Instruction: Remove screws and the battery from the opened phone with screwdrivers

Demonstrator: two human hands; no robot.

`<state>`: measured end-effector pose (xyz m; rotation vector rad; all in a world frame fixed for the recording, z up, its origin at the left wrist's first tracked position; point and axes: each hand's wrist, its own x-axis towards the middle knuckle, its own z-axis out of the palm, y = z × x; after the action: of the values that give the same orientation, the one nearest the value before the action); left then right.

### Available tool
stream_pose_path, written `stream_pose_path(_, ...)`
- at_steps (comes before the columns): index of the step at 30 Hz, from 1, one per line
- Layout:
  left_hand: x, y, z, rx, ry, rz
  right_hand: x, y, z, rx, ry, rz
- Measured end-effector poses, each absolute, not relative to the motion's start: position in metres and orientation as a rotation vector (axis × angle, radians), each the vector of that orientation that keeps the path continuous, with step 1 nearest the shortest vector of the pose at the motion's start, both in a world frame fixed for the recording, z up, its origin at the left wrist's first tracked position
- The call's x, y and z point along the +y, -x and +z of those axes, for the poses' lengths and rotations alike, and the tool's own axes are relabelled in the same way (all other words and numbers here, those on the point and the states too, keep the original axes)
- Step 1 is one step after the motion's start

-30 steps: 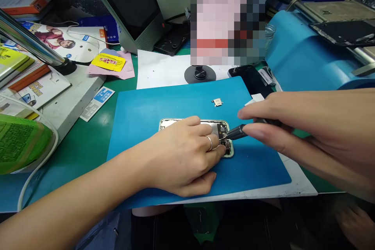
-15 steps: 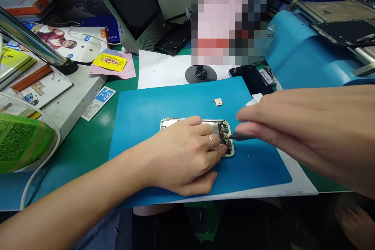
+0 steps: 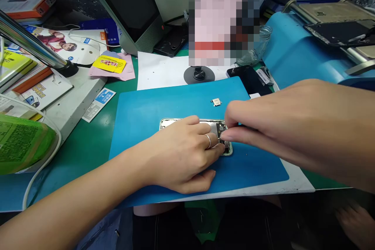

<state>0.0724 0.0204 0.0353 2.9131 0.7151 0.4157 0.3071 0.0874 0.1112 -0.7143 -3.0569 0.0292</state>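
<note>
"Where's the opened phone?"

"On the blue mat, right of its middle, and the mat sits along the near edge of the bench. From out here I see the phone's right end uncovered, dark parts showing."

"And the hands?"

"Left hand is palm-down across the phone, fingers loosely bent, thumb apart: pressing, I'd say, not clenched. Right hand reaches over the mat's right edge, thumb and bent forefinger close together above those parts. Gripping a tool? I cannot tell; the fingers hide it."

"Which step, then?"

"Fine work inside that right end, I judge, one hand steadying. A small metal part lies apart, toward the mat's far right corner."

"What does the next move call for?"

"A still phone and a light touch, I'd say; it's crowded in there, and a slip could scrape something."
</note>
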Motion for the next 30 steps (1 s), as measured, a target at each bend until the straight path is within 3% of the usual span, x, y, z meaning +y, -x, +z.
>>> stream_pose_path(9,0.021,-0.072,0.036,0.691,-2.914,0.423,0.08,-0.314,0.111,-3.002,0.67,0.068)
stream_pose_path(21,0.02,-0.069,0.037,0.737,-2.873,0.424,0.084,-0.302,0.114,-3.008,0.671,-0.114)
stream_pose_path(25,0.02,-0.068,0.038,0.739,-2.764,0.663,0.083,-0.31,0.116,-3.031,0.596,-0.047)
stream_pose_path(30,0.021,-0.074,0.038,1.132,-2.58,0.998,0.086,-0.3,0.123,-3.081,0.798,0.158)
